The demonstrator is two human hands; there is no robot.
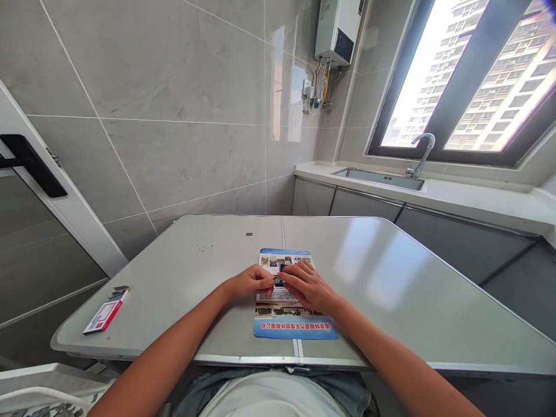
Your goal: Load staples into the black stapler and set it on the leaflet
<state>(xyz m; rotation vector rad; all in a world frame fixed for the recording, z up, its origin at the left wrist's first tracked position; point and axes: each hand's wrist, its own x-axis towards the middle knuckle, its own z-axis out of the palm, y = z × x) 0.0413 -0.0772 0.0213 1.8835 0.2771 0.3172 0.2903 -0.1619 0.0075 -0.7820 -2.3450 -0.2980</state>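
Over a printed blue and white sheet (295, 331), both hands meet around a small black stapler-like object (279, 282) with metal parts. My left hand (251, 280) is closed, thumb and fingers pinched at its left end. From the right, my right hand (307, 285) curls its fingers over the object and hides much of it. The sheet lies flat under the hands, with photos and rows of print on it. Beyond it, a short dark strip (249, 234), like a staple strip, rests on the table.
The pale folding table (226, 341) has a seam down its middle. Tiny loose bits (204, 248) lie at its far left. A red and white box (105, 313) with dark strips (120, 289) sits near the left edge. A counter with a sink (377, 178) stands behind right.
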